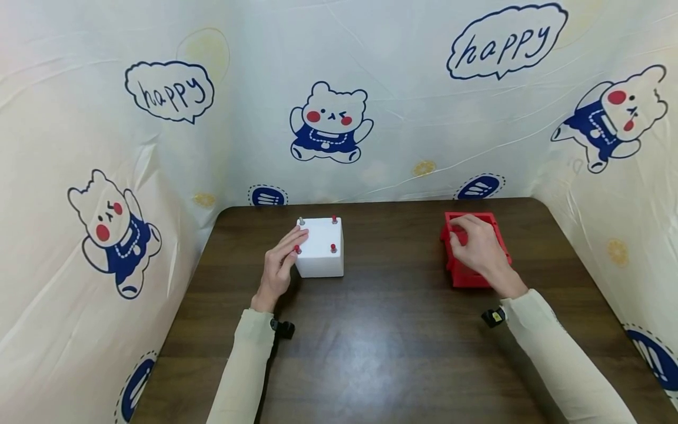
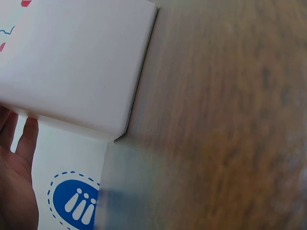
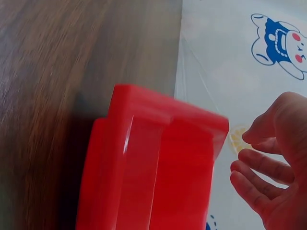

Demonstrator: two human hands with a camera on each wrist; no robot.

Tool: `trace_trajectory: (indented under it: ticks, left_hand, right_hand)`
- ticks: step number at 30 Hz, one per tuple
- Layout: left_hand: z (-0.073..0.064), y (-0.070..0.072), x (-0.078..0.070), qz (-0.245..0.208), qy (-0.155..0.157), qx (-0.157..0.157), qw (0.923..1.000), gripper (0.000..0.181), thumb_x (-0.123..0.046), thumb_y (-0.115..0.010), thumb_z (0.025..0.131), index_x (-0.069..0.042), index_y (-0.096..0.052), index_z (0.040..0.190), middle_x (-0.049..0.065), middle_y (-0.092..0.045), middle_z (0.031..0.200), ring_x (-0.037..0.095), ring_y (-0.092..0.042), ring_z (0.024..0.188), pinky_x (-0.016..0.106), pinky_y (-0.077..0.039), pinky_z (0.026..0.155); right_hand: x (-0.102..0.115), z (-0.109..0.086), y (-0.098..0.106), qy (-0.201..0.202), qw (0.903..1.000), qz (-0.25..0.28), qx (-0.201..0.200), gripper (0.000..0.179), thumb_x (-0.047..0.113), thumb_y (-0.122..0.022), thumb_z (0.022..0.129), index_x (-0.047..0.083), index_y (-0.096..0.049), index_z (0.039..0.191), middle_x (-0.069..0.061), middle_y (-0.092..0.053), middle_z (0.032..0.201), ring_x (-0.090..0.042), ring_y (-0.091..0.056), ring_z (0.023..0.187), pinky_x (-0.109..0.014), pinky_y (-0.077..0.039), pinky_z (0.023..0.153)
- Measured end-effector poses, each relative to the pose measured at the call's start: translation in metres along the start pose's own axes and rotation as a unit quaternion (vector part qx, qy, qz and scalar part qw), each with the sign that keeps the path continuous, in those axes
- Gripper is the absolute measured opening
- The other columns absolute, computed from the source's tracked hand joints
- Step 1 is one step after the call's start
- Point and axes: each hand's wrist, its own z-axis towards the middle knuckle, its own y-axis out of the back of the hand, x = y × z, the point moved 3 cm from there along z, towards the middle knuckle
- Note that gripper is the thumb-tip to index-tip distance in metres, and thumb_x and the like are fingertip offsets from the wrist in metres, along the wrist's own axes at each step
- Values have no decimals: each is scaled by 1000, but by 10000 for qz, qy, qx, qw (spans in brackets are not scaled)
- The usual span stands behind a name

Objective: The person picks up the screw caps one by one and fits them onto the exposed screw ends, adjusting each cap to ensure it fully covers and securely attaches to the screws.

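Note:
A white box (image 1: 320,265) stands on the table, with small red pegs (image 1: 333,248) at corners of its top and a greyish peg (image 1: 302,221) at the far left corner. My left hand (image 1: 278,265) rests along the box's left side, its fingers extended; the left wrist view shows fingertips against the box's edge. Over on the right, my right hand (image 1: 479,247) hovers above a red plastic bin (image 1: 466,280). In the right wrist view its fingers (image 3: 261,165) are loosely bent, with nothing visible between them. The hand partly hides the bin's inside in the head view.
Both containers stand on a dark wooden table (image 1: 365,330), toward its far edge. A pale printed curtain (image 1: 392,135) hangs behind the table and along both sides. Each wrist carries a small black camera (image 1: 494,317).

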Motion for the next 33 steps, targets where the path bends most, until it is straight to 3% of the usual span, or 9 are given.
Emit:
trace_trajectory:
  ticks: [7, 18, 22, 29, 33]
  left_hand:
    - [0, 0, 0, 64, 94, 61, 9999, 43, -11, -48, 106, -12, -69, 143, 5, -65, 151, 25, -47, 154, 33, -32, 130]
    - [0, 0, 0, 57, 82, 18, 9999, 43, -9, -48, 105, -10, -69, 143, 9, -65, 151, 29, -47, 154, 34, -32, 130]
    - [0, 0, 0, 69, 74, 5, 9999, 43, -8, -49, 105, -9, -70, 142, 10, -65, 150, 29, -47, 153, 33, -32, 130]
    - [0, 0, -1, 4, 21, -17, 10000, 41, -6, -50, 105, -7, -70, 141, 12, -66, 149, 32, -48, 153, 31, -31, 130]
    - [1, -1, -1, 4, -26, -28, 10000, 41, -6, -49, 106, -7, -70, 141, 12, -66, 149, 33, -48, 153, 32, -31, 130]
  right_hand:
    - [-10, -2, 8, -479, 9981, -272, 284, 27, 5, -66, 96, -2, -74, 122, -24, -70, 126, -38, -68, 97, -59, -63, 81]
    - [-19, -4, 16, -485, 9967, -523, 378, 29, 4, -66, 95, -4, -73, 122, -27, -68, 127, -37, -67, 88, -56, -64, 74]
    - [-21, -3, 17, -436, 9953, -711, 498, 29, 4, -67, 94, -6, -72, 121, -29, -69, 125, -40, -68, 91, -59, -63, 79]
    - [-29, -1, 11, -767, 9844, -1045, 1189, 37, 5, -66, 93, -9, -68, 128, -33, -64, 131, -50, -67, 110, -69, -57, 95]
    - [-33, -1, 6, -892, 9770, -1168, 1544, 41, 4, -66, 90, -10, -67, 129, -33, -62, 133, -50, -66, 111, -70, -56, 96]
